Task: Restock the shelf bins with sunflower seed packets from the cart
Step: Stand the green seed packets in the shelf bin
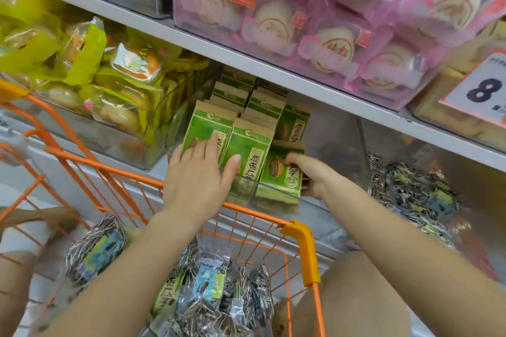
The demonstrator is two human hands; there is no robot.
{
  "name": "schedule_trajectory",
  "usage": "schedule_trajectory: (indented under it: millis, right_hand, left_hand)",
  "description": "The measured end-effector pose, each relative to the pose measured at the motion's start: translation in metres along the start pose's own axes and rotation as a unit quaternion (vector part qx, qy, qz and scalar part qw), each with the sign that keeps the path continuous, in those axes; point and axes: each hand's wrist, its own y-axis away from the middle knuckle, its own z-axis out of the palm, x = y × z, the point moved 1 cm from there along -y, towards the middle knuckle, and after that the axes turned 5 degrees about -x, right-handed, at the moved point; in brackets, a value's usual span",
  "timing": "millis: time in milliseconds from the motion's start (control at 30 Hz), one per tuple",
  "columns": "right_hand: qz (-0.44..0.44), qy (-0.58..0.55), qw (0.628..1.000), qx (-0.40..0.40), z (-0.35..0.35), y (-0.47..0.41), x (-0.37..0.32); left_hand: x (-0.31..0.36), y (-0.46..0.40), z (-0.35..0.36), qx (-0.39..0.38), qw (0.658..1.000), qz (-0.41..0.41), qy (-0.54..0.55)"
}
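- Clear bin (276,186), middle shelf: rows of green seed packets (247,150) are stood upright inside, filling the left and centre; the right part of the bin is seen bare.
- Right hand (309,175): its fingers are clamped on one green packet (282,172), thumb on the front face, the rest wrapped behind. The packet is held upright at the right end of the front row, touching its neighbour.
- Left hand (195,172): laid flat with fingers straight and slightly spread, pressed against the fronts of the two left packets; nothing is gripped.
- Orange cart (301,230), just below the bin: more packets (208,279) are heaped in it, mostly clear striped-seed ones, with one green packet seen among them.
- Neighbouring bin (410,189), right: clear striped-seed packets are piled loosely; its fill level is possibly low, though blur makes this hard to judge.
- Step in hand: a green packet is being seated in the front row while the row is steadied.
- Next move, as judged: the held packet is to be pushed fully down and let go, then a further packet fetched from the cart and matched to its proper bin.
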Motion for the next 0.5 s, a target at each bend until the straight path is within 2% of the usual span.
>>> schedule_trajectory:
  millis: [67, 167, 433, 500]
  right_hand:
    - [-0.024, 0.016, 0.999, 0.024, 0.0018, -0.0045, 0.0003]
    - [-0.016, 0.007, 1.0, 0.012, 0.0022, -0.0075, 0.0019]
    - [0.023, -0.132, 0.99, -0.033, -0.0028, -0.0068, 0.0048]
    - [0.025, -0.134, 0.99, -0.034, -0.0032, -0.0089, 0.0064]
  left_hand:
    - [0.0, -0.001, 0.001, -0.003, 1.0, 0.001, -0.005]
    - [-0.0007, -0.0021, 0.0038, -0.004, 1.0, 0.001, -0.009]
    - [-0.0008, -0.0013, 0.0041, -0.002, 1.0, 0.007, -0.02]
    - [-0.0009, -0.0016, 0.0041, -0.002, 1.0, 0.006, -0.021]
